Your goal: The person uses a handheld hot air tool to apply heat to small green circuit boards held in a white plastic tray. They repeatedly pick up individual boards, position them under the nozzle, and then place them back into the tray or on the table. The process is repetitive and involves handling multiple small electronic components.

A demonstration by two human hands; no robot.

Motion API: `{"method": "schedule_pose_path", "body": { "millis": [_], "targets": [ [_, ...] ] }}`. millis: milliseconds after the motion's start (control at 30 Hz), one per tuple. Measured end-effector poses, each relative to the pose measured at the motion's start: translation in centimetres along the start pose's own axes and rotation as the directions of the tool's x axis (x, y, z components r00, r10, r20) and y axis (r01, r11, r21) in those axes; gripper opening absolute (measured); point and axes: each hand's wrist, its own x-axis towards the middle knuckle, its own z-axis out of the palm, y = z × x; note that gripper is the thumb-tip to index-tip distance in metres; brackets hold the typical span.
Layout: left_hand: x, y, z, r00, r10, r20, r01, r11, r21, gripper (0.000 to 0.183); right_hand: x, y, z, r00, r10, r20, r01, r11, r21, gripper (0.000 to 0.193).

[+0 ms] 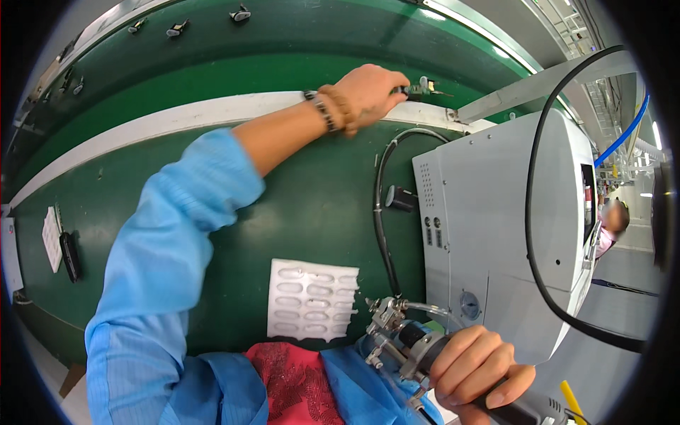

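My left hand (373, 92) stretches far across to the green conveyor belt, fingers closed at the edge of a small electronic part (425, 89) with a green board and a pale piece. My right hand (476, 368), at the lower right, wraps round a black powered screwdriver (430, 348). Metal fittings (388, 316) and a clear tube (432, 309) sit at the screwdriver's head, pointing to the left. Beside that head lies a white moulded tray (313, 300) with rows of oval hollows, on the green worktop (312, 219).
A large grey machine box (503, 205) fills the right side, with a black hose (380, 234) along its left. A small dark cylinder (401, 198) stands nearby. Several small parts (177, 28) rest on the belt. A black case (69, 256) lies far left. Another person (613, 221) is beyond the machine.
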Motion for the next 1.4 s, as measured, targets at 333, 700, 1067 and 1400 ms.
{"method": "schedule_pose_path", "body": {
  "millis": [333,700,1067,1400],
  "targets": [
    [-22.0,11.0,-9.3,0.990,-0.111,0.088,0.126,0.972,-0.198,0.029,-1.8,0.2,1.4,0.998,-0.019,-0.056,0.020,1.000,0.016,0.043],
    [-27.7,13.2,-5.2,0.994,-0.108,0.008,0.107,0.973,-0.206,0.028,-1.1,1.0,3.0,1.000,-0.022,-0.014,0.022,0.999,-0.039,0.048],
    [-28.3,12.8,-3.9,0.994,-0.103,-0.045,0.088,0.962,-0.259,0.033,-0.4,4.5,3.9,0.995,0.044,0.086,-0.042,0.999,-0.018,0.050],
    [-28.5,12.7,-3.8,0.993,-0.104,-0.057,0.086,0.963,-0.257,0.033,-0.3,5.7,4.1,0.989,0.095,0.117,-0.092,0.995,-0.027,0.051]
  ]
}}
